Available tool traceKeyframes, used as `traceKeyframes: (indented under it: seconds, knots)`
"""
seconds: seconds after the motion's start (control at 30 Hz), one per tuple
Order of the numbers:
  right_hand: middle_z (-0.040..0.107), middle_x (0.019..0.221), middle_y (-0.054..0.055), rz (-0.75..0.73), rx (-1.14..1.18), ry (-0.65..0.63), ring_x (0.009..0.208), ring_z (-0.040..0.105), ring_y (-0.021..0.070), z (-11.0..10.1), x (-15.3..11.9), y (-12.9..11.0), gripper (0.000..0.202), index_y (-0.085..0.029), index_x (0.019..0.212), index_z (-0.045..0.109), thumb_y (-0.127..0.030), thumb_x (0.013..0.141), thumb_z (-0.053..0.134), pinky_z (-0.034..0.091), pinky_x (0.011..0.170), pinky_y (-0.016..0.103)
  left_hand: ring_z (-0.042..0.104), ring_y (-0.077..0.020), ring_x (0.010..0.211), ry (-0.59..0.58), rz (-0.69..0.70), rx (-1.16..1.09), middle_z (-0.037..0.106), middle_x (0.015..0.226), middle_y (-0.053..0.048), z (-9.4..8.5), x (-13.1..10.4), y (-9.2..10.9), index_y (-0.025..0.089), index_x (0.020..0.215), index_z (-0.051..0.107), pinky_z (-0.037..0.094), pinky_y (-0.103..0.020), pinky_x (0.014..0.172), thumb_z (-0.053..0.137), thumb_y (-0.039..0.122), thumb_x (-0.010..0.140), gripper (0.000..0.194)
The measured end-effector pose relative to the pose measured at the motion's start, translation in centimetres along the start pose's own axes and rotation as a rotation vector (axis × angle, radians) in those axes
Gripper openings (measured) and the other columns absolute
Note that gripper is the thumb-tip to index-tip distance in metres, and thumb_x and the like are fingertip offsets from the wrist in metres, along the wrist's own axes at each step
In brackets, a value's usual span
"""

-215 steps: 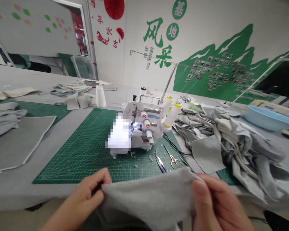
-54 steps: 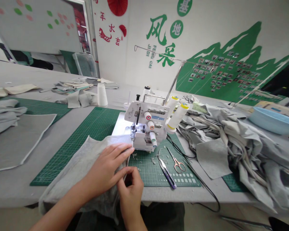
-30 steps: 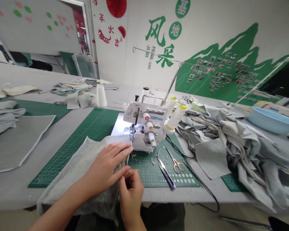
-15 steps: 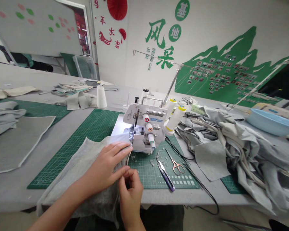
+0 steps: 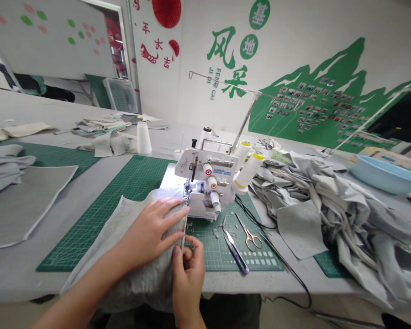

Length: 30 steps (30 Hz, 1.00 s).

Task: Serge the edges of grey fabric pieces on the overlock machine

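Note:
A piece of grey fabric lies over the table's front edge, its far end at the needle area of a white overlock sewing machine, whose lamp is lit. My left hand rests on the fabric just in front of the presser foot, fingers stretched out. Nearer to me, my right hand pinches the fabric's right edge between thumb and fingers. Below my hands, the rest of the fabric hangs toward my lap.
Thread snips and small scissors lie on the green cutting mat, right of my hands, near thread scraps. Heaped grey fabric and a blue basin are further right. At left lies a grey panel; a white thread cone stands behind.
The fabric has shifted slightly toward the machine, and its hanging lower part has drawn up. My right hand now holds the right edge straighter; my left hand stays flat in nearly the same place.

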State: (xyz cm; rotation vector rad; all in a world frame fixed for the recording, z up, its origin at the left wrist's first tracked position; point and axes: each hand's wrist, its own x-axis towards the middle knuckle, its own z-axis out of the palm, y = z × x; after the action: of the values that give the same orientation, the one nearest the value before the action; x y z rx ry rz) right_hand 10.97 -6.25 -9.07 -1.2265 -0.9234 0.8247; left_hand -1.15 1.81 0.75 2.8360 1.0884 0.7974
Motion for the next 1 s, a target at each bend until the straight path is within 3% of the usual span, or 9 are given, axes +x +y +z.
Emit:
traceKeyframes:
  seconds: [0.13, 0.33, 1.0]
  knots:
    - [0.064, 0.073, 0.001, -0.077, -0.034, -0.059, 0.066, 0.058, 0.0155, -0.3, 0.2, -0.3, 0.025, -0.02, 0.084, 0.064, -0.037, 0.098, 0.052, 0.046, 0.062, 0.024, 0.045, -0.0325, 0.133, 0.032, -0.006, 0.062, 0.056, 0.142, -0.009, -0.3, -0.9, 1.3, 0.022, 0.135, 0.059, 0.039, -0.052, 0.11, 0.059, 0.027, 0.094, 0.042]
    - [0.069, 0.076, 0.002, -0.112, -0.073, -0.102, 0.068, 0.063, 0.017, -0.6, 0.5, -0.7, 0.021, -0.02, 0.09, 0.07, -0.03, 0.096, 0.052, 0.048, 0.063, 0.024, 0.049, -0.0303, 0.129, 0.046, -0.049, 0.04, 0.055, 0.142, -0.011, 0.3, -2.6, 3.5, 0.018, 0.141, 0.051, 0.044, -0.047, 0.108, 0.057, 0.024, 0.093, 0.049]
    - [0.068, 0.078, 0.001, -0.161, -0.166, -0.118, 0.069, 0.062, 0.0156, -0.8, 0.5, -0.6, 0.018, -0.02, 0.091, 0.067, -0.026, 0.095, 0.05, 0.048, 0.065, 0.022, 0.048, -0.0302, 0.13, 0.055, -0.079, 0.024, 0.053, 0.142, -0.011, 0.3, -2.3, 3.7, 0.019, 0.14, 0.051, 0.044, -0.048, 0.109, 0.058, 0.02, 0.09, 0.05]
